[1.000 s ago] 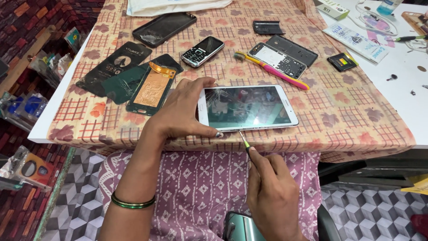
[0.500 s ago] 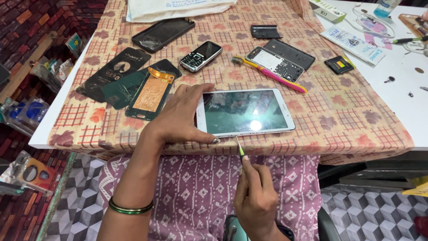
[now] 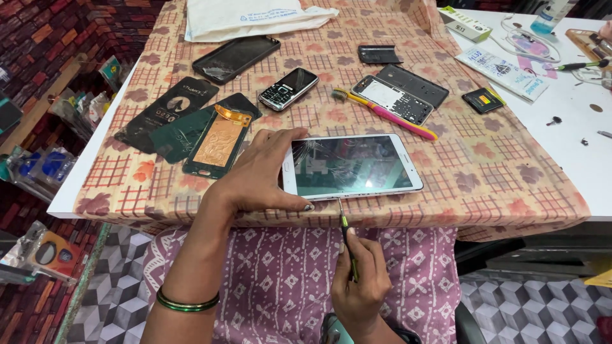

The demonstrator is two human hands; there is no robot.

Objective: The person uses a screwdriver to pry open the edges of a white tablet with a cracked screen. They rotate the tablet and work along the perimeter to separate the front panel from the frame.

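Observation:
A white tablet (image 3: 357, 167) with a cracked screen lies near the front edge of the cloth-covered table (image 3: 497, 185). My left hand (image 3: 258, 181) grips its left end, thumb along the near edge. My right hand (image 3: 360, 286) holds a thin screwdriver (image 3: 347, 239) with a green-yellow handle. Its tip touches the tablet's near edge.
Behind the tablet lie a keypad phone (image 3: 288, 88), dark phone back covers (image 3: 169, 114), a copper-coloured phone interior (image 3: 218, 141), a pink and yellow toothbrush (image 3: 382, 113), an opened phone frame (image 3: 401, 94) and a small battery (image 3: 483, 100). Small screws (image 3: 554, 120) dot the white surface at right.
My view has shifted a little closer. My right hand brought the screwdriver tip leftwards along the tablet's near edge. My left hand stayed on the tablet.

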